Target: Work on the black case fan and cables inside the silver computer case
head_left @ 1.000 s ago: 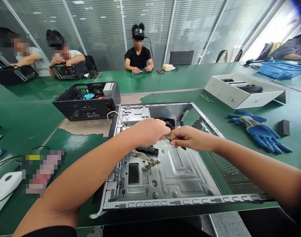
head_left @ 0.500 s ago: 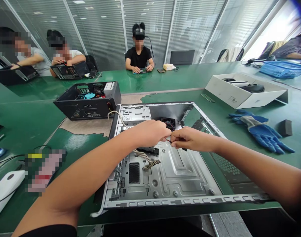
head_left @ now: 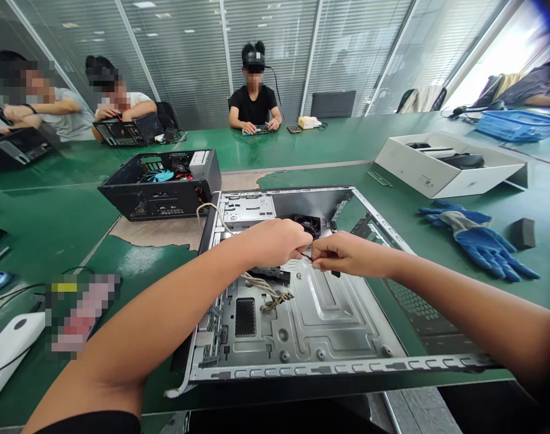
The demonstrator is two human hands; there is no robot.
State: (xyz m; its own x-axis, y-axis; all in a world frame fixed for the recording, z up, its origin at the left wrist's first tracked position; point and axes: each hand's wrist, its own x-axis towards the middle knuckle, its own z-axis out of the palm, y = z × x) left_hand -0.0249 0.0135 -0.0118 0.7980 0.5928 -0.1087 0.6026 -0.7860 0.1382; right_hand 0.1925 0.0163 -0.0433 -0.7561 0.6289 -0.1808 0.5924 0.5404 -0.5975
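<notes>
Left hand (head_left: 281, 243) and right hand (head_left: 342, 253) closed, close together, a thin dark wire (head_left: 306, 257) pinched between them, over the open computer case (head_left: 311, 369) lying flat on the green bench (head_left: 134, 265). Black cooling fan (head_left: 309, 225) in the case, just beyond the fingers. Knotted beige cable bundle (head_left: 277, 299) nearer the person, on the metal panel. Blue work gloves (head_left: 487, 241) lie to the right.
</notes>
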